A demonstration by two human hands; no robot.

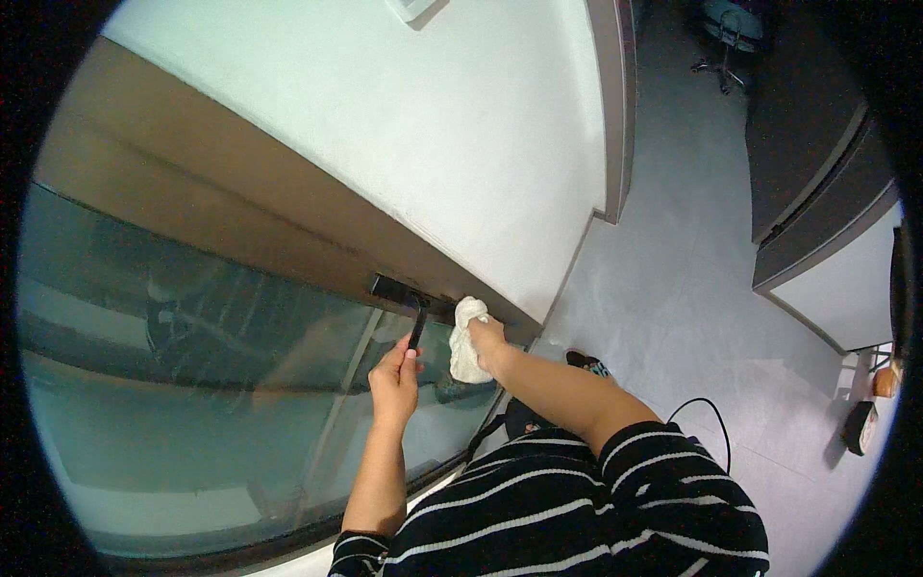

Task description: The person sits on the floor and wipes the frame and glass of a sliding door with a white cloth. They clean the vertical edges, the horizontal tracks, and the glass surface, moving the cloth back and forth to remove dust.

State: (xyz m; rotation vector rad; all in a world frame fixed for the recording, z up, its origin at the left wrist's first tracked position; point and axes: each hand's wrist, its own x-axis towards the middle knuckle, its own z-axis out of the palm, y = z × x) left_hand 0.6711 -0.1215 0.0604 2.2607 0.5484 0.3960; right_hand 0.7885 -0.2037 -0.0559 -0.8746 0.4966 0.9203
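My left hand [392, 382] is closed around the handle of a black squeegee [399, 290]. The squeegee's wide head lies along the brown window frame [240, 207], at the edge of the glass. Just right of it, my right hand [488, 342] grips a bunched white cloth [467, 351], which covers part of its fingers. That cloth is beside the frame and the glass; whether it touches them I cannot tell. Below and left of both hands spreads the window pane [231, 423], with reflections and faint streaks on it.
A white wall [413, 135] rises beyond the frame. To the right runs a grey floor [663, 279] with a black cable [723, 423] near me. Dark cabinets [808, 115] line the far right, and a wheeled chair [733, 29] stands at the back.
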